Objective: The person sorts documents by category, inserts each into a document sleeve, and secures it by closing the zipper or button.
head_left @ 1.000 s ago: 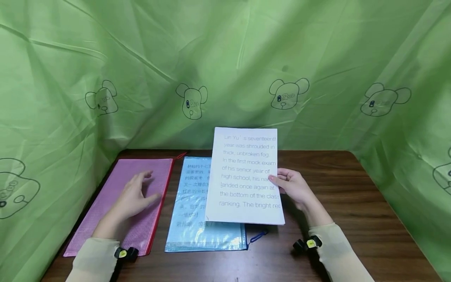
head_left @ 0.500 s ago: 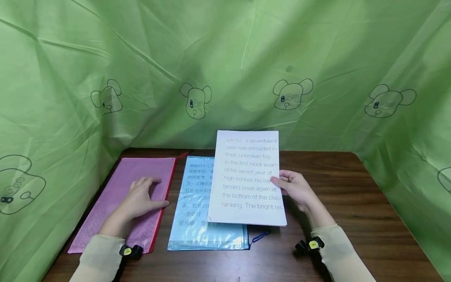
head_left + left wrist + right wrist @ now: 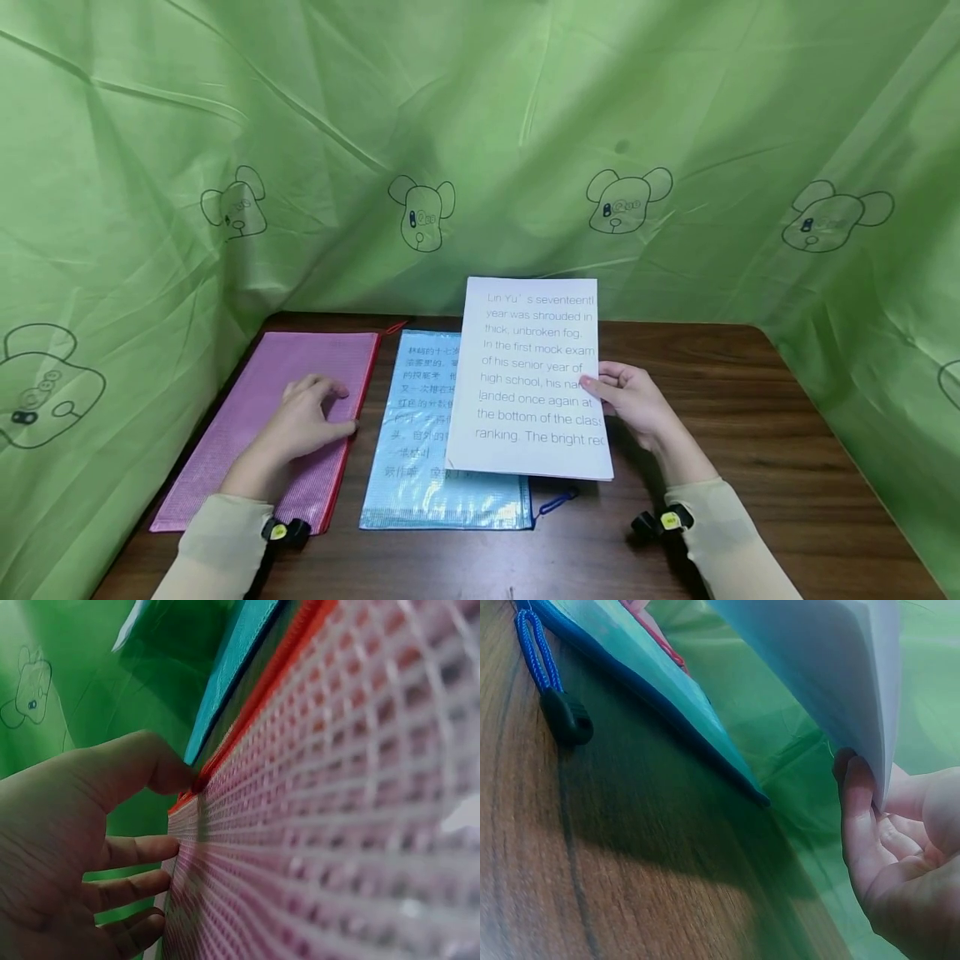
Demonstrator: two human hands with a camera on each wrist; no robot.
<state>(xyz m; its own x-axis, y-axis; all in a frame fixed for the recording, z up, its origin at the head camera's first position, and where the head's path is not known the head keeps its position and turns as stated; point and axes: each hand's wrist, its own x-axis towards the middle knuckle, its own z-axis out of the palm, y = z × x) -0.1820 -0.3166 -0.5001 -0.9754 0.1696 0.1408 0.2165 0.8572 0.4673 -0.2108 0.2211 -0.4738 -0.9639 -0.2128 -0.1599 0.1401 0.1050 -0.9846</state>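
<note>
My right hand [image 3: 626, 400] pinches the right edge of a white printed sheet [image 3: 536, 375] and holds it tilted up above the table; the right wrist view shows fingers [image 3: 859, 814] under the paper's edge [image 3: 840, 675]. Under the sheet lies a blue mesh zip pouch [image 3: 420, 467] with printed pages inside, its blue pull cord [image 3: 540, 660] at the near corner. My left hand [image 3: 303, 421] rests flat on a pink mesh zip pouch [image 3: 247, 433] by its red zipper edge [image 3: 255, 712], fingers spread and thumb at the zipper.
The dark wooden table [image 3: 750, 467] is walled on three sides by green cloth [image 3: 525, 125] printed with bear outlines. Bare wood lies to the right of the sheet and along the near edge.
My left hand has come down from hovering and now lies on the pink pouch near the zipper. The sheet in my right hand has barely moved.
</note>
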